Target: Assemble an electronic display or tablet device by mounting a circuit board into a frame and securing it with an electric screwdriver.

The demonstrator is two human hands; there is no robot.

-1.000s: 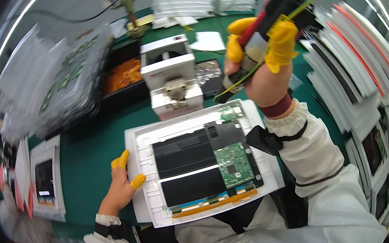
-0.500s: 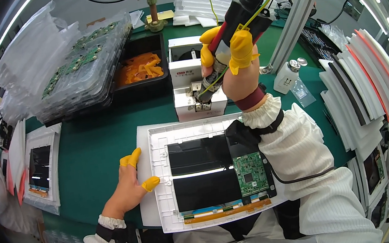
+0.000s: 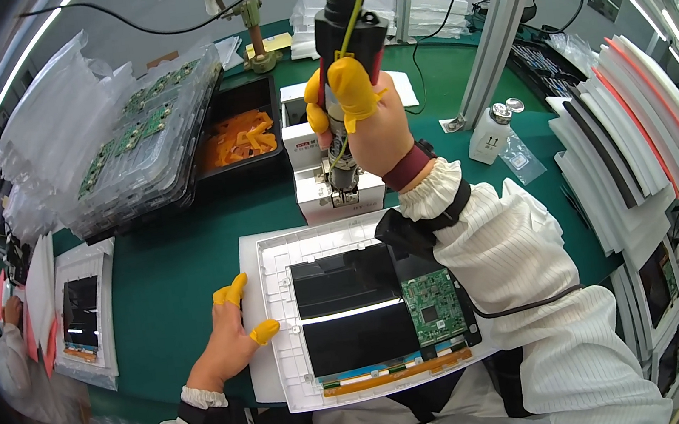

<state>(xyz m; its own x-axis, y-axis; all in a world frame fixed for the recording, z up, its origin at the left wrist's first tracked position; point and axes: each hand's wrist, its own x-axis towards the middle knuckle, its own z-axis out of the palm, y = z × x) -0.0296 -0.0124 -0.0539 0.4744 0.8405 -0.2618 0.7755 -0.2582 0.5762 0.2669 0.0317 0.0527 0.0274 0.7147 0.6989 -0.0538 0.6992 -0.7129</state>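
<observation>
My right hand [image 3: 376, 130], with yellow finger cots, is wrapped round an electric screwdriver [image 3: 346, 37], held nearly upright. Its lower end is at the metal front part of a white box-shaped screw feeder [image 3: 330, 206]; whether the tip touches is too small to tell. Below it lies a white plastic frame [image 3: 275, 259] holding a black panel [image 3: 345, 284], a green circuit board [image 3: 435, 307] and an orange strip [image 3: 395, 376]. My left hand [image 3: 223, 340], also in yellow finger cots, rests open at the frame's left edge, thumb and fingers apart. My right sleeve hides the frame's upper right corner.
At the back left, clear trays [image 3: 129, 179] with circuit boards stand beside a black bin [image 3: 269, 165] of orange pieces. A white bottle [image 3: 488, 137], a metal post [image 3: 497, 37] and stacked foam sheets [image 3: 596, 144] are on the right. Another framed panel [image 3: 82, 310] lies left.
The screwdriver has swung from leaning right to nearly upright, and my right hand has shifted left with it. My left hand has stayed by the frame. The whole view has shifted slightly.
</observation>
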